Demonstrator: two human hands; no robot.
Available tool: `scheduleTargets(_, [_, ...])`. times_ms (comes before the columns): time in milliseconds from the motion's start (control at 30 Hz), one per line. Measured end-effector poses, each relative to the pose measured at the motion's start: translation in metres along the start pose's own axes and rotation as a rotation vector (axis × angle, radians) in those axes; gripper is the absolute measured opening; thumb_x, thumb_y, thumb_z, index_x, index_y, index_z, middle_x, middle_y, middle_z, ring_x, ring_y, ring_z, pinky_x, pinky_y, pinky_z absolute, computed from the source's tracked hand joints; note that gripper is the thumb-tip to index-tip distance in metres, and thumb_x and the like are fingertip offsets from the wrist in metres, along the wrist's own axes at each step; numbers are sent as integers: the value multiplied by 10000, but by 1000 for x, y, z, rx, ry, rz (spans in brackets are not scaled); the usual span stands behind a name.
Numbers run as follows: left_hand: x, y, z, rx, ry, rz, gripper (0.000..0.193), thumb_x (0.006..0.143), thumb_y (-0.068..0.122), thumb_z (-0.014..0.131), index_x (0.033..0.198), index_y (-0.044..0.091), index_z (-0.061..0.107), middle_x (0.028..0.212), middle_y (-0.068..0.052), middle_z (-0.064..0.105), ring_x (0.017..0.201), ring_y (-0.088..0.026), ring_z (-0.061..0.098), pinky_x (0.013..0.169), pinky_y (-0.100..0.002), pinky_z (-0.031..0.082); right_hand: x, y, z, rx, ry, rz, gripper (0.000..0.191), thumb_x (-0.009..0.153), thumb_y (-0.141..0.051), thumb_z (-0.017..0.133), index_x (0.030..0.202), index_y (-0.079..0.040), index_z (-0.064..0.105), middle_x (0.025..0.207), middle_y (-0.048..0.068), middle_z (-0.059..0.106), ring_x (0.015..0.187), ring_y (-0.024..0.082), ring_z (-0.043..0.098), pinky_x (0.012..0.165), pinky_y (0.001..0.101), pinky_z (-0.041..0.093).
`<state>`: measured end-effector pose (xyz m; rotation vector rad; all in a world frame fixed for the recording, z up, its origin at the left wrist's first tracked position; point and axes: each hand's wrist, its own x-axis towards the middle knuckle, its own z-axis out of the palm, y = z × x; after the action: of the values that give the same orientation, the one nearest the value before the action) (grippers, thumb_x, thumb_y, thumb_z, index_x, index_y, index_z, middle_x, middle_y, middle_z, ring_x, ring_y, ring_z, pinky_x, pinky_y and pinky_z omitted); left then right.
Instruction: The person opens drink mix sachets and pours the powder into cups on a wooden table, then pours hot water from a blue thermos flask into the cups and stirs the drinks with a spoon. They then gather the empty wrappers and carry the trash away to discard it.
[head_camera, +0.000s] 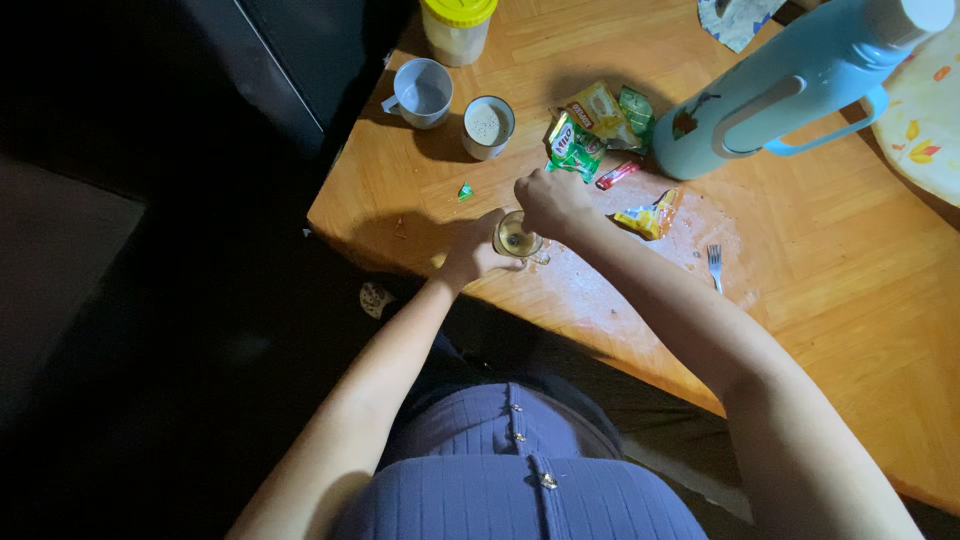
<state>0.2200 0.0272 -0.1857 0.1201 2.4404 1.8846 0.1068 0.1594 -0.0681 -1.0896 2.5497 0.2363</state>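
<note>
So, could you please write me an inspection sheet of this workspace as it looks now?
Surface: wooden table, powder smears near its front edge.
Job's things: small glass cup with pale liquid.
Clutter: two mugs, sachets, torn yellow wrapper, fork, blue flask, yellow-lidded jar.
Grippers: left hand steadies the cup; right hand closed above its rim.
Cables: nothing seen.
Surroundings: dark floor.

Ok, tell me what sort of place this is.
Probably a home kitchen or dining corner. A wooden table holds a pale blue flask, two mugs and drink sachets, while both hands work at a small glass near the edge.
</note>
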Motion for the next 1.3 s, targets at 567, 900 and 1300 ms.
scheduleTargets(567, [-2, -2, 2, 8, 27, 1, 795, 614, 203, 918, 1333, 100, 594, 1247, -112, 703, 1186, -272, 670, 1007, -376, 500, 1, 3, 2, -16, -14, -17, 395, 703, -344, 901, 953, -74, 755, 940, 163, 756, 861, 337, 750, 709, 444, 599])
scheduleTargets(900, [2, -4, 6, 34, 16, 29, 809, 614, 227, 924, 1330, 94, 574, 1259, -120, 683, 1197, -281, 640, 1008, -387, 478, 1, 7, 10, -4, -14, -13, 376, 715, -323, 890, 951, -66, 750, 935, 169, 755, 864, 341, 752, 700, 452, 602])
scheduleTargets(1300, [1, -8, 7, 145, 7, -50, 765, 597, 241, 945, 1273, 103, 616, 1182, -135, 700, 1123, -315, 663, 951, -411, 495, -3, 7, 6, 22, -65, 3, 384, 714, -342, 891, 962, -78, 763, 956, 164, 754, 894, 348, 743, 722, 466, 598])
